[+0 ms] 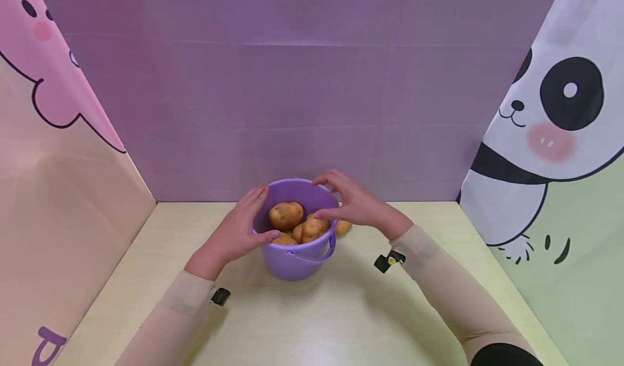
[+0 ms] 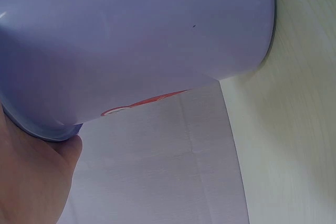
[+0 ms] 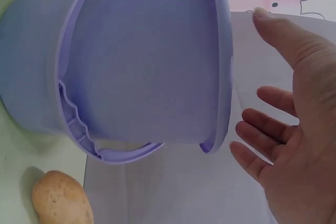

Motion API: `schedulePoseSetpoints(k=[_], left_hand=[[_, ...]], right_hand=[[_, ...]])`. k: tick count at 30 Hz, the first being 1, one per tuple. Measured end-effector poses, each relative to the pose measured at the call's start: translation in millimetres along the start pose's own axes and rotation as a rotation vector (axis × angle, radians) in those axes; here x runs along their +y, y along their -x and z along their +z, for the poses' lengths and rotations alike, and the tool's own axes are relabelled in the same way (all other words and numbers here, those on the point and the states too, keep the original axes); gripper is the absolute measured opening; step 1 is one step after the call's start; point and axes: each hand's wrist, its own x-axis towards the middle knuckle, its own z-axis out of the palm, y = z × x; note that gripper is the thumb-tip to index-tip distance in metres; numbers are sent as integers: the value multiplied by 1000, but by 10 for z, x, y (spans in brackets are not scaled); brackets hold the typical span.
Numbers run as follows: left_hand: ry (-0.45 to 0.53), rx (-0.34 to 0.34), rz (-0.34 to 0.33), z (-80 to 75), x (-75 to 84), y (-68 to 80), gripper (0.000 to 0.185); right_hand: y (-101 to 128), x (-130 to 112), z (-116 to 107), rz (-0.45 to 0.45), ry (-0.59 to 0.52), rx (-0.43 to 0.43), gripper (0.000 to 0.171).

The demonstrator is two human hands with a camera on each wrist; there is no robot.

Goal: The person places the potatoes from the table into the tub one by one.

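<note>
A purple bucket (image 1: 291, 262) stands upright on the table, with several potatoes (image 1: 286, 215) inside. My left hand (image 1: 237, 229) rests against the left side of its rim, fingers fairly straight and thumb across the front edge. In the left wrist view, a fingertip (image 2: 73, 148) lies along the rim beside the bucket's smooth wall. Over the right rim hovers my right hand (image 1: 353, 202), thumb and fingers spread. From the right wrist, this palm appears empty, a small gap between its fingers and the rim. The bucket's handle (image 3: 86, 135) hangs down on the near right side.
Another potato (image 1: 343, 228) lies on the pale wooden table (image 1: 312, 328), right of the bucket and partly behind it. A purple backdrop (image 1: 312, 95) rises close behind the bucket. Side panels with a cartoon panda (image 1: 556, 155) and a pink figure (image 1: 58, 95) flank the table.
</note>
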Motion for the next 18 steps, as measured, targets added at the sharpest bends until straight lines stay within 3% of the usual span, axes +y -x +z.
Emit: schedulePoseSetpoints(k=[7,18], left_hand=[[-13,-2,-1,0,10,-4,110],[-12,0,5,15,10,-6,110]], right_hand=[[131,136,-89,51,6,93,54],[382,579,-138,198,15,252,41]])
